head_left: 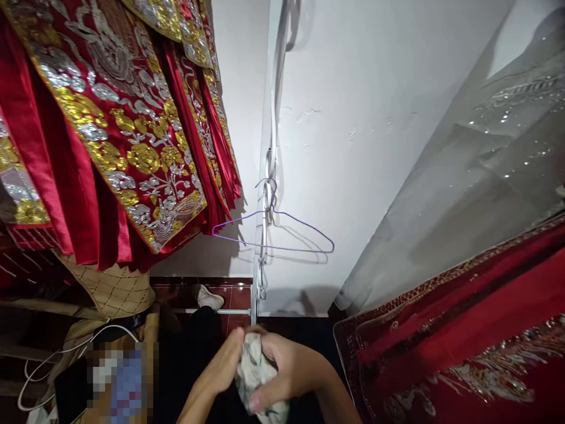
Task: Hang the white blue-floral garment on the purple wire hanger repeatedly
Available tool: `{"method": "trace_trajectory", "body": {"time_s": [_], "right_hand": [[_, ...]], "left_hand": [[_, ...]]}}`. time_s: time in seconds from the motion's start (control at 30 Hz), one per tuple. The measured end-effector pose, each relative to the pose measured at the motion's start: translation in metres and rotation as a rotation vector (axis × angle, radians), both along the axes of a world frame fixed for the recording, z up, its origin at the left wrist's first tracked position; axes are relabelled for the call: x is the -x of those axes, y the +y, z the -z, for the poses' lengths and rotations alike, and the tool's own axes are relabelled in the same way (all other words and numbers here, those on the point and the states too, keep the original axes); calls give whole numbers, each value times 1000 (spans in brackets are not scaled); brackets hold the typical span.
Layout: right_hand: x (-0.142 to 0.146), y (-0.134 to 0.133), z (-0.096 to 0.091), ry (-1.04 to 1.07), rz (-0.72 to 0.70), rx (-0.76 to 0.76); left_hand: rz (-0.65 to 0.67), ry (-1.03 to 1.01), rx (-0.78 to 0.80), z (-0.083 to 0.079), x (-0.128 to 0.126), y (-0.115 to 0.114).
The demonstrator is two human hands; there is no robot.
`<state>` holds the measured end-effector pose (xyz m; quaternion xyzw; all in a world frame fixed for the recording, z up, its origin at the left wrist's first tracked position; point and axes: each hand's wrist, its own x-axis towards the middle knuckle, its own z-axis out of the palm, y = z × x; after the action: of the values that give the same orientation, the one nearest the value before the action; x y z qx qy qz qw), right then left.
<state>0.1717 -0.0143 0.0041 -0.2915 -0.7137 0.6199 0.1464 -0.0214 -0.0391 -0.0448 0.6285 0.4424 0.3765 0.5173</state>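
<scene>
A crumpled pale cloth (255, 368) with a grey-green pattern is bunched between my two hands at the bottom middle. My right hand (293, 368) wraps round it from the right, its thumb pressing on the front. On the other side my left hand (223, 364) lies against the cloth's upper left edge, with its fingers partly hidden behind the bundle. Beyond the hands, a thin purple wire hanger (273, 247) hangs on the hooked white metal rack (265, 206) with nothing on it.
Red garments with gold and silver embroidery (145, 159) hang at the left. At the right stand a clear plastic cover (441, 194) and red beaded fabric (463, 341). A wooden chair (152, 330) with a white cable (59, 351) is lower left. A white shoe (210, 298) shows on the tiled floor.
</scene>
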Motion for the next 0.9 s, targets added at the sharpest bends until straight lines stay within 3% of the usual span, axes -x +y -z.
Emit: {"method": "trace_trajectory", "body": {"time_s": [0.07,0.13,0.2,0.27,0.37,0.47,0.57,0.63,0.77,0.83,0.9], "right_hand": [[-14,7,-23,-153,-23,-82],[-29,23,-48,-177,158,-235],[-37,49,-69,-74,407,-407],[-34,81,-76,62,630,-507],[-13,129,-60,180,831,-576],[4,157,-26,104,815,-492],[-3,156,0,79,817,-482],[-17,144,6,71,833,-513],[-41,118,-3,28,796,-512],[-49,110,-11,26,801,-495],[-55,108,-19,34,815,-475]], "left_hand": [[35,170,-27,25,9,-4],[42,308,-85,35,21,-2],[-8,403,-126,30,36,6],[-111,472,-183,13,53,20],[-254,539,-324,-19,73,36],[-356,522,-432,-50,90,35],[-358,567,-444,-76,104,24],[-234,701,-363,-86,110,19],[27,892,-189,-86,113,26],[15,938,-266,-85,113,36],[-81,972,-409,-90,113,48]]}}
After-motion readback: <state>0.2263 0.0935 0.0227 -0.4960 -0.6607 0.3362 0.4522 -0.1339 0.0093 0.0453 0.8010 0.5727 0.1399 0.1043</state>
